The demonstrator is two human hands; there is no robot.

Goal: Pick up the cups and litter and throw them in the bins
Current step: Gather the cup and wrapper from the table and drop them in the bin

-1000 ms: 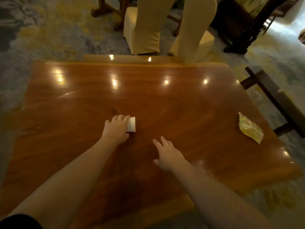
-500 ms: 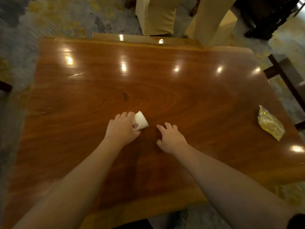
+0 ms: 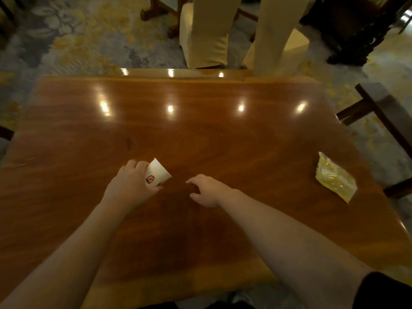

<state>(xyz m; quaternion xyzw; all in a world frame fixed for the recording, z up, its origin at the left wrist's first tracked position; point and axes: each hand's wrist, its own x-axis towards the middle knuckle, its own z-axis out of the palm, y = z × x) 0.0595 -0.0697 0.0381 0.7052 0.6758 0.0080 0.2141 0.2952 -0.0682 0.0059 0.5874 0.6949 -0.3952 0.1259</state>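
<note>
1. The left hand point(image 3: 131, 186) is wrapping its fingers around the white paper cup point(image 3: 157, 172). A second ago the cup was just peeking out past the fingers; now it is tipping to the right, with its red mark showing. I think the cup is caught and ready to go to a bin.
2. The right hand point(image 3: 206, 190) is sitting just beside the cup, not touching it. It is holding nothing, and its fingers are loose and a little curled. It has moved closer to the left hand than before.
3. The yellow wrapper point(image 3: 335, 179) is lying flat near the right edge of the desk point(image 3: 223, 134), well apart from both hands. It is not picked up yet.
4. No bin is showing.
</note>
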